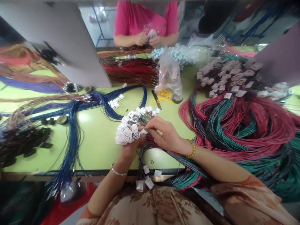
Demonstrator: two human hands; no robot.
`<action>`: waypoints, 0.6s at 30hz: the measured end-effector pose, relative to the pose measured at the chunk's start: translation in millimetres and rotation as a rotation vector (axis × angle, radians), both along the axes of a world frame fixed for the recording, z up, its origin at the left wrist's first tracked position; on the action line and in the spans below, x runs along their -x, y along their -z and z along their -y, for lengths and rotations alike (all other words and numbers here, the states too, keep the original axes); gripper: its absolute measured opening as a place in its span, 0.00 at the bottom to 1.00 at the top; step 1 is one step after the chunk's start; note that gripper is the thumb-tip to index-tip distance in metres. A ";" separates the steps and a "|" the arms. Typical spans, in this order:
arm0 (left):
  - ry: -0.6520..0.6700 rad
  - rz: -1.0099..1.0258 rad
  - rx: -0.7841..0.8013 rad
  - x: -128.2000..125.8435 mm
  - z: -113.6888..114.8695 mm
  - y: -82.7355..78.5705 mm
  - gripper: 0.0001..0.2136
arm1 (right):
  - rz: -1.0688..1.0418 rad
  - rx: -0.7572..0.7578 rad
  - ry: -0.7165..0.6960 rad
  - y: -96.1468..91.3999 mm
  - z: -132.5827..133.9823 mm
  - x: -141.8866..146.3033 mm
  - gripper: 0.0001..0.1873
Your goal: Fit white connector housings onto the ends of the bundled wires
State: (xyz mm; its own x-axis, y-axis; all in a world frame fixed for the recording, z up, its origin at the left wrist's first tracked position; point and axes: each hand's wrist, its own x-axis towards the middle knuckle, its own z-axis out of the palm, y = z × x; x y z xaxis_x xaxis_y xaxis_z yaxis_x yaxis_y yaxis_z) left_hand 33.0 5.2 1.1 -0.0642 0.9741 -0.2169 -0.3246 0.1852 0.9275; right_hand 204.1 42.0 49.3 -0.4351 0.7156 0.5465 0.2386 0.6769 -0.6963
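My left hand [131, 148] is wrapped round a thick bunch of wires whose ends carry many white connectors [127, 125]. The connectors fan out above and to the left of my fist. My right hand [166, 133] reaches in from the right, thumb and forefinger pinched on one small white connector [143, 132] at the bunch's edge. From below my hands, dark and red wires [173, 153] trail to the right. A few white connectors [146, 179] hang at the table's front edge, close to my lap.
Blue wires [73, 134] lie at left, near tape rolls [62, 119]. A bag with yellow pieces [165, 95] stands ahead. Coiled pink, black and green wires [246, 125] fill the right, below piled white connectors [231, 75]. Opposite sits a co-worker in a pink shirt [136, 20].
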 end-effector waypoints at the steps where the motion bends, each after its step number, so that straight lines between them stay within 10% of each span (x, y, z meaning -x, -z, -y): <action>1: -0.001 -0.008 -0.002 -0.1 0.3 0.0 0.15 | 0.002 -0.004 0.000 0.5 0.0 0.1 0.11; 18: -0.017 -0.054 -0.093 -2.1 -0.8 -3.6 0.15 | -0.017 0.090 0.031 9.1 0.0 0.2 0.07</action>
State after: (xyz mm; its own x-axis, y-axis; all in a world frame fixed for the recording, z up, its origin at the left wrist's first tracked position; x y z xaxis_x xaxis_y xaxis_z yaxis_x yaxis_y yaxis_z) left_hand 35.1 6.0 4.7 -0.0901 0.9885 -0.1212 -0.2760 0.0922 0.9567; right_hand 203.9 42.0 40.2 -0.4035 0.7749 0.4865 0.2461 0.6041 -0.7579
